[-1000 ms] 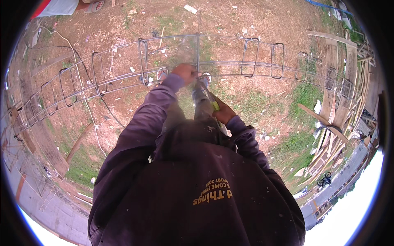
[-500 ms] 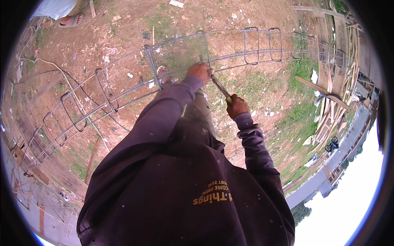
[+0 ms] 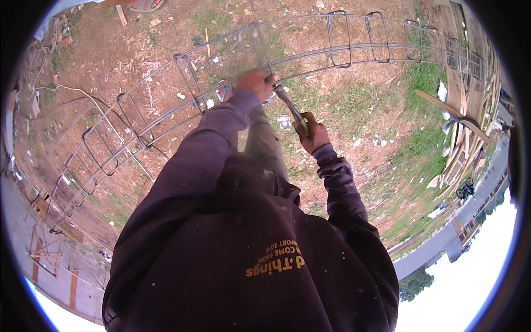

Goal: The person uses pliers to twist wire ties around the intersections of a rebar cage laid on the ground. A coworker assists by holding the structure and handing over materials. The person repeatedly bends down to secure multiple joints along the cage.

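A long reinforcement cage (image 3: 315, 54) of thin steel bars and rectangular stirrups runs across in front of me. My left hand (image 3: 256, 83) is closed on the cage where an upright stirrup (image 3: 261, 47) meets the near bars; its fingertips are partly hidden. My right hand (image 3: 313, 134) grips the green handles of metal pincers (image 3: 288, 103). Their head points up and left and reaches the bar right beside my left fingers. Whether the jaws bite on a wire is too small to tell.
Lumber and thin sticks (image 3: 462, 133) are piled at the right. A loose cable (image 3: 83, 91) curls on the littered dirt and grass at the left, near the cage's far end. Another person's sandalled foot (image 3: 146, 4) stands at the top left.
The view has shifted, so the cage sits higher. Both hands stay at the same stirrup joint, and the right hand with the pincers has swung slightly closer to the left one.
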{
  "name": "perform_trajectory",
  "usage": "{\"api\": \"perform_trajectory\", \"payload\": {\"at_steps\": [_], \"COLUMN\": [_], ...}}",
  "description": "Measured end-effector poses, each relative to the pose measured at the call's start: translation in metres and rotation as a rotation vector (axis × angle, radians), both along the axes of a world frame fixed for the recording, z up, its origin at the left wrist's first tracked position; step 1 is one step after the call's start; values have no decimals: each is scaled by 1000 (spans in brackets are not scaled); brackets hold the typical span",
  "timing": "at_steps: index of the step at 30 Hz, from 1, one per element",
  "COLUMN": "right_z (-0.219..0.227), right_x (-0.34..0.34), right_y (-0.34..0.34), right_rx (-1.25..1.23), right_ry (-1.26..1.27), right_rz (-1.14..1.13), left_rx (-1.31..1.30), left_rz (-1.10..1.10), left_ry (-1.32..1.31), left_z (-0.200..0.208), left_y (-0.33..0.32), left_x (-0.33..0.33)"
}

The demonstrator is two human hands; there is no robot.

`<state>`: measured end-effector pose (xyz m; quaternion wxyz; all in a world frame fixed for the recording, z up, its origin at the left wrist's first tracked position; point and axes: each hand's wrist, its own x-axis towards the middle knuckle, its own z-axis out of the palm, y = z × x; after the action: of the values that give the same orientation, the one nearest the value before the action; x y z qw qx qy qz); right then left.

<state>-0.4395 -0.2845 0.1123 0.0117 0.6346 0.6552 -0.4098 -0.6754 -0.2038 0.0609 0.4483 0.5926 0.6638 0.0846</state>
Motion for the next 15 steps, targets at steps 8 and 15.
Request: {"api": "perform_trajectory", "payload": {"at_steps": [8,15], "right_z": [4,16], "right_x": [0,41], "right_y": [-10,27], "right_rx": [-513,234], "right_ry": [377,-179], "right_rz": [-147,364], "left_rx": [-75,86], "left_rz": [88,156], "left_ry": [-18,-1], "left_z": [-3,-11], "left_y": [-7,-22], "left_x": [5,12]}}
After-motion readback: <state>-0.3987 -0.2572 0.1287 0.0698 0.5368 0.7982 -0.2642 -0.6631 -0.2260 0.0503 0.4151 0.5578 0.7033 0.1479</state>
